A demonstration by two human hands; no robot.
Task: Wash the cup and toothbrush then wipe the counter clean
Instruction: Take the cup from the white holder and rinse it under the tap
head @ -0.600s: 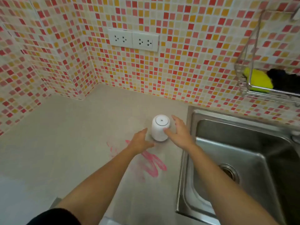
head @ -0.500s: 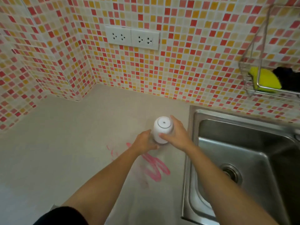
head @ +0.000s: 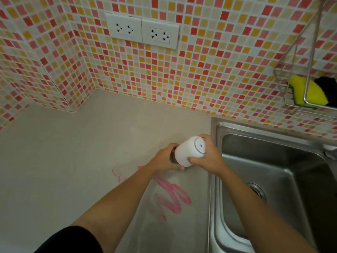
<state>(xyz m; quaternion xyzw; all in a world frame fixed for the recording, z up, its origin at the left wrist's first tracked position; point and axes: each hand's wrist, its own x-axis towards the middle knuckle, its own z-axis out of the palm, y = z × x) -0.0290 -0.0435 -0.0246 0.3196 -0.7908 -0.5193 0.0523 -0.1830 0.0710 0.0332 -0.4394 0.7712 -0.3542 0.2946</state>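
Head view, both hands at the worktop (head: 63,161) corner beside the sink (head: 213,179). White cup (head: 187,152) is held tilted on its side, flat base turned up and to the right toward the camera, mouth pointing left; it sits just left of the sink rim, over the worktop. Contact with the worktop cannot be told. Right grip (head: 207,158): thumb under the near side, fingers wrapped over the far side of the base end, closed round the cup. Left grip (head: 164,160): fingers curled round the mouth end, also closed on the cup. A dark shape (head: 172,156) shows at the mouth under the left fingers; not identifiable. Pink zigzag smear (head: 169,198) lies on the worktop just in front of the hands, between the forearms. Sink drain (head: 256,191) is visible in the basin. A wire rack (head: 295,105) on the tiled wall (head: 200,79) above the sink holds a yellow sponge (head: 300,90) next to a black item (head: 328,86). Two double sockets (head: 142,33) are on the wall above the worktop.
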